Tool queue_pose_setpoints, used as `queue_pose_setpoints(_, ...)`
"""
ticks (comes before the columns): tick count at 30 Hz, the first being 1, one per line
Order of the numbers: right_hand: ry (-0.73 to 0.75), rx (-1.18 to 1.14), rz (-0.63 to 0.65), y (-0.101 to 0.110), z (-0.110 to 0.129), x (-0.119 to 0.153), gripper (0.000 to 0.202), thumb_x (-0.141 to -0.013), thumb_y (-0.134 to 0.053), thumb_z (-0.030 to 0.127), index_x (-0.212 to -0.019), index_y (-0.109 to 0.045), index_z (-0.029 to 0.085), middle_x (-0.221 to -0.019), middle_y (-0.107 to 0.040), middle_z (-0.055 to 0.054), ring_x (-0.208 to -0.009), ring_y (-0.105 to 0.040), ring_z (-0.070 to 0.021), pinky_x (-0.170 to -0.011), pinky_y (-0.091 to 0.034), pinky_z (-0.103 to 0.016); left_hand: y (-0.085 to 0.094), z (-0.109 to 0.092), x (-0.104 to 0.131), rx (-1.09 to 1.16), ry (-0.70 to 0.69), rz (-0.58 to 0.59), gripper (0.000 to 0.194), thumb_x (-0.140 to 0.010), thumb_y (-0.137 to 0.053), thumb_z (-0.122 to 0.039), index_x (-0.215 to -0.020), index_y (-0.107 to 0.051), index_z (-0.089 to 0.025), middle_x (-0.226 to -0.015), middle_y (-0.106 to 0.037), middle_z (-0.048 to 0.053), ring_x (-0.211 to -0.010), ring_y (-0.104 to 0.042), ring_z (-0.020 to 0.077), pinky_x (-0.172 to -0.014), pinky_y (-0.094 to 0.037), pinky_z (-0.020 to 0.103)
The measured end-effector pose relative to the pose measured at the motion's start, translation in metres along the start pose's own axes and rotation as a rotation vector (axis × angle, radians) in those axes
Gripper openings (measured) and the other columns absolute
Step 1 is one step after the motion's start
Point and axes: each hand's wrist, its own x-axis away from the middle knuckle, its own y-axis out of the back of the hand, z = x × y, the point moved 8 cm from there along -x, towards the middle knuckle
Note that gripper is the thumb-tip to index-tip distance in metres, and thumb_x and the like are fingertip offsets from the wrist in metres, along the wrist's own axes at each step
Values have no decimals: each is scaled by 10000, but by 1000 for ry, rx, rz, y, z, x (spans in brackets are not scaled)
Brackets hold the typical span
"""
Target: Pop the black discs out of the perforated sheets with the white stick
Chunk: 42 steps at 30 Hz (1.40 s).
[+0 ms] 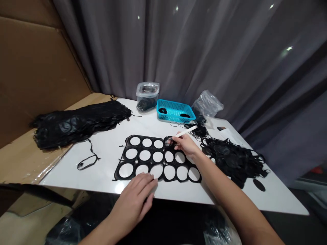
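A black rubber sheet (149, 164) with rows of round holes lies flat on the white table. My left hand (138, 192) rests at its front edge, fingers stretched out over the lower row, holding nothing. My right hand (187, 144) is closed around a slim white stick (187, 131) that slants up to the right. Beneath those fingers, thin black rings (168, 141) lie around a hole in the sheet's back row. The stick's lower tip is hidden by the fingers. More thin black rings (200, 131) are heaped just behind the right hand.
A thick stack of black sheets (81, 122) sits at the left on cardboard (33, 156). At the back are a clear tub (147, 97), a blue basket (176, 117) and a plastic bag (208, 103). Black scraps (232, 160) are piled right; a black disc (259, 185) lies near them.
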Motion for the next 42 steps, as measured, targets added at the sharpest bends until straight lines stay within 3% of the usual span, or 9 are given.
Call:
queue_pose_setpoints(5, -96, -200, 150, -46, -18, 15, 303, -733, -791, 315, -765, -519, 186, -834, -676, -46, -766, -675, -151, -673, -549, -261, -12, 31, -28, -54, 75, 53, 347, -974, -516, -268, -1289, -590, -145, -1356, -612, 137, -1260, -576, 289, -1049, -503, 463)
queue_pose_setpoints(9, 8, 121, 253, -64, -27, 39, 249, -809, -694, 350, -759, -503, 198, -776, -631, 2, -747, -595, -145, -700, -467, -277, -26, 42, -29, -88, 54, 84, 348, -968, -534, -291, -1277, -605, -146, -1351, -622, 137, -1291, -554, 308, -1044, -502, 487)
queue_pose_setpoints(12, 160, 383, 233, -66, -25, 53, 202, -866, -612, 311, -751, -483, 206, -751, -557, 35, -720, -512, -133, -689, -401, -268, -29, 39, -26, -111, 30, 86, 344, -969, -539, -285, -1273, -607, -139, -1359, -616, 141, -1306, -540, 311, -1066, -478, 499)
queue_pose_setpoints(14, 187, 448, 204, -66, -25, 57, 195, -880, -584, 311, -758, -469, 210, -764, -549, 36, -716, -491, -137, -681, -384, -270, -29, 38, -26, -120, 19, 88, 339, -968, -537, -276, -1267, -609, -133, -1360, -616, 144, -1310, -537, 313, -1072, -471, 502)
queue_pose_setpoints(30, 278, 588, 154, -72, -22, 56, 204, -892, -557, 258, -732, -439, 217, -813, -558, 7, -770, -521, -165, -732, -396, -296, -32, 39, -27, -116, 35, 110, 384, -953, -541, -257, -1317, -575, -139, -1355, -619, 127, -1306, -531, 312, -1080, -454, 498)
queue_pose_setpoints(39, 586, 806, 222, -89, -15, 83, 209, -977, -454, 192, -771, -439, 222, -821, -535, -23, -761, -462, -182, -702, -380, -307, -31, 41, -26, -127, 44, 135, 435, -950, -523, -263, -1375, -533, -172, -1445, -540, 132, -1401, -426, 325, -1103, -436, 508)
queue_pose_setpoints(42, 674, 900, 239, -87, -9, 79, 196, -972, -408, 166, -792, -460, 222, -845, -566, -50, -797, -466, -203, -722, -380, -323, -32, 43, -26, -117, 52, 146, 418, -932, -540, -256, -1342, -564, -181, -1428, -555, 127, -1404, -411, 366, -1103, -420, 555)
